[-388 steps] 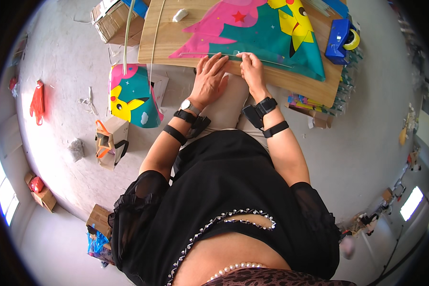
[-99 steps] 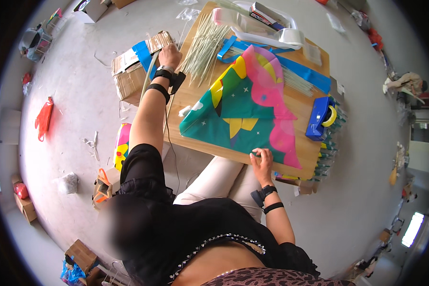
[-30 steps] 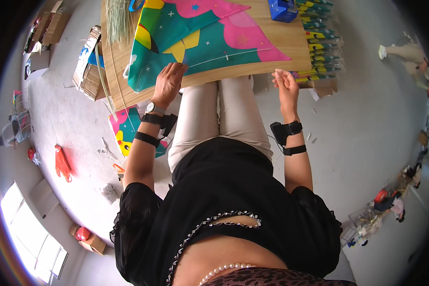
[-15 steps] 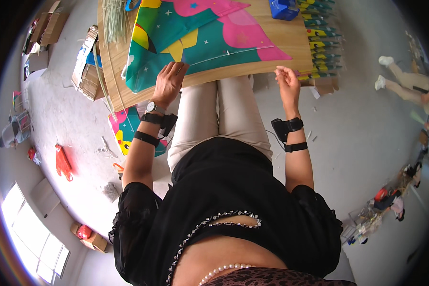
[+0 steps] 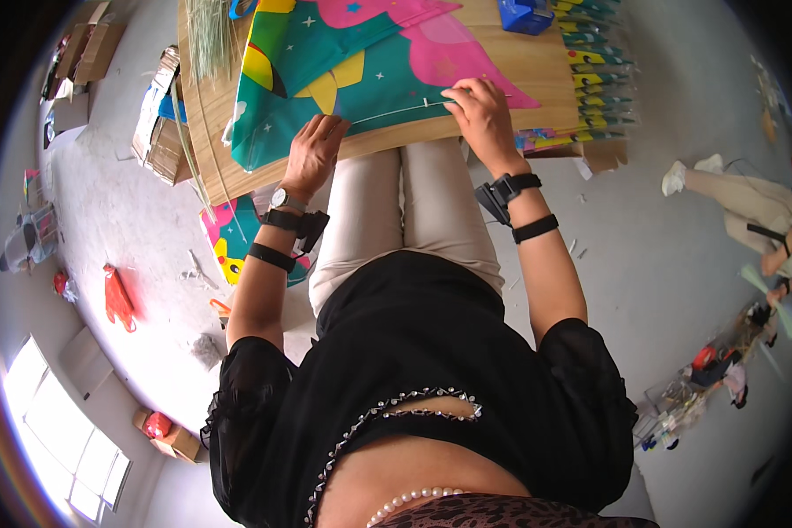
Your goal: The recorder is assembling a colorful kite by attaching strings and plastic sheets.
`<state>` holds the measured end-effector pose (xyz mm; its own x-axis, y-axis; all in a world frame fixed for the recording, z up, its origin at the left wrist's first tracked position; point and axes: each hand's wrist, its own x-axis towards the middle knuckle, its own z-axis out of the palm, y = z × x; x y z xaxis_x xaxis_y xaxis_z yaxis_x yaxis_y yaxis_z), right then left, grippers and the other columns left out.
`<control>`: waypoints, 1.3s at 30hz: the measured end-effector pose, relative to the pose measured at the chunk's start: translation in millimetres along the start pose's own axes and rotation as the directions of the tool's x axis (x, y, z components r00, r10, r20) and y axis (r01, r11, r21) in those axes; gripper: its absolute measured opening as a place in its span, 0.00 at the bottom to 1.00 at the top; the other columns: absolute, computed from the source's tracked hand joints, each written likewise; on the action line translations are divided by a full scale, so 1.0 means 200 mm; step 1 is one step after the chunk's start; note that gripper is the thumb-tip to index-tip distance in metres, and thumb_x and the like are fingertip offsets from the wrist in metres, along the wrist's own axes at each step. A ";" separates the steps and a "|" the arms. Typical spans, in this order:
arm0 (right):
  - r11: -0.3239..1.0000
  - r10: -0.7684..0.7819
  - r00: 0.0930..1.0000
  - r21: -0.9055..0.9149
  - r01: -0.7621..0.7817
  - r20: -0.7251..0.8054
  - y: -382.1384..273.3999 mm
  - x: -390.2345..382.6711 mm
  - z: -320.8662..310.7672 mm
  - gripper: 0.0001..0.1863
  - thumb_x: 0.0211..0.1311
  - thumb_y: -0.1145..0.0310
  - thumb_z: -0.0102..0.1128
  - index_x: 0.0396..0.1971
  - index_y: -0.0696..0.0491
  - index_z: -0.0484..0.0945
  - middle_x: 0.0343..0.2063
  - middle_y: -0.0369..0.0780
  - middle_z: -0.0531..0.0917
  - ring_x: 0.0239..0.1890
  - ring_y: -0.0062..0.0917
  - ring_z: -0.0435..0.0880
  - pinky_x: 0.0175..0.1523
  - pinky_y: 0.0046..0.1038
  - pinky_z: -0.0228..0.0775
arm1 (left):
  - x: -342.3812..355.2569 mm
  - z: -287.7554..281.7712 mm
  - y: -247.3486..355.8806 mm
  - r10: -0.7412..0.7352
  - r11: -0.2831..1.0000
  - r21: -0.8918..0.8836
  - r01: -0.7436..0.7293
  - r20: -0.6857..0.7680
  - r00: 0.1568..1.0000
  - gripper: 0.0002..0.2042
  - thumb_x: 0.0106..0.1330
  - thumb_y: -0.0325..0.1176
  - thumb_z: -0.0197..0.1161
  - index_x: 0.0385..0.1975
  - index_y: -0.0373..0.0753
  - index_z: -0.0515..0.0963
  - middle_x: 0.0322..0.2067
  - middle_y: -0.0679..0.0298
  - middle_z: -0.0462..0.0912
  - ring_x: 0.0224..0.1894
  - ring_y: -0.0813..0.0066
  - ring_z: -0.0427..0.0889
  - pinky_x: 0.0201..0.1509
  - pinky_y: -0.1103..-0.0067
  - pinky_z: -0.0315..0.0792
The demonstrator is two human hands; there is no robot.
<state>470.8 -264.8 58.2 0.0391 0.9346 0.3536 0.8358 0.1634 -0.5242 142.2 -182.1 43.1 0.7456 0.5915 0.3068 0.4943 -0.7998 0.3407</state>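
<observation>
A printed fabric sheet (image 5: 396, 75), green with pink and yellow shapes like a kite's sail, lies on the wooden table (image 5: 361, 148). Along its near edge runs a thin white rod (image 5: 387, 113) with a small white fitting on it. My left hand (image 5: 311, 157) presses its bent fingers on the sheet's near edge, by the rod's left end. Toward the right, my right hand (image 5: 481, 114) is closed in a pinch over the rod and the sheet's edge. Its fingertips partly cover what they grip.
Bundled thin pale sticks (image 5: 209, 40) lie at the table's far left, beside a blue-handled tool (image 5: 242, 8). A blue box (image 5: 525, 16) sits far right. Bagged printed pieces (image 5: 594, 79) stack beyond the right edge. Cardboard boxes (image 5: 160, 123) stand left; another person's legs (image 5: 722, 185) show right.
My right hand has moved left and forward from beyond the table's near edge onto the rod and sheet, its fingers closing there. The left hand stays put. The other person's legs have shifted.
</observation>
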 end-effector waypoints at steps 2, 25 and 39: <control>0.999 -0.026 0.998 -0.017 0.027 0.059 0.01 0.03 0.03 0.09 0.62 0.73 0.74 0.43 0.51 0.88 0.43 0.37 0.84 0.49 0.36 0.82 0.57 0.40 0.73 | 0.01 -0.01 0.00 0.000 1.000 -0.012 0.000 0.000 1.000 0.18 0.59 0.18 0.67 0.50 0.37 0.82 0.44 0.58 0.83 0.45 0.55 0.84 0.49 0.64 0.81; 0.997 -0.039 0.994 0.069 0.032 0.106 0.01 0.04 0.16 0.03 0.62 0.72 0.74 0.32 0.50 0.86 0.39 0.33 0.86 0.46 0.33 0.83 0.54 0.40 0.73 | 0.02 -0.03 -0.01 0.020 1.000 0.010 -0.020 -0.010 1.000 0.22 0.49 0.18 0.67 0.49 0.35 0.82 0.45 0.61 0.82 0.47 0.59 0.83 0.51 0.67 0.81; 0.995 -0.028 0.990 0.102 0.014 0.137 0.00 0.04 0.18 0.03 0.62 0.71 0.74 0.33 0.49 0.86 0.39 0.33 0.85 0.47 0.33 0.83 0.54 0.41 0.73 | 0.03 -0.02 -0.01 0.008 1.000 -0.001 -0.008 0.011 1.000 0.20 0.55 0.18 0.67 0.50 0.36 0.83 0.44 0.60 0.83 0.46 0.57 0.84 0.51 0.65 0.81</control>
<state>451.2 -245.2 32.6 -0.0599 0.9642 0.2582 0.7761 0.2076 -0.5954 143.6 -177.2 47.6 0.7542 0.5843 0.2996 0.4880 -0.8041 0.3397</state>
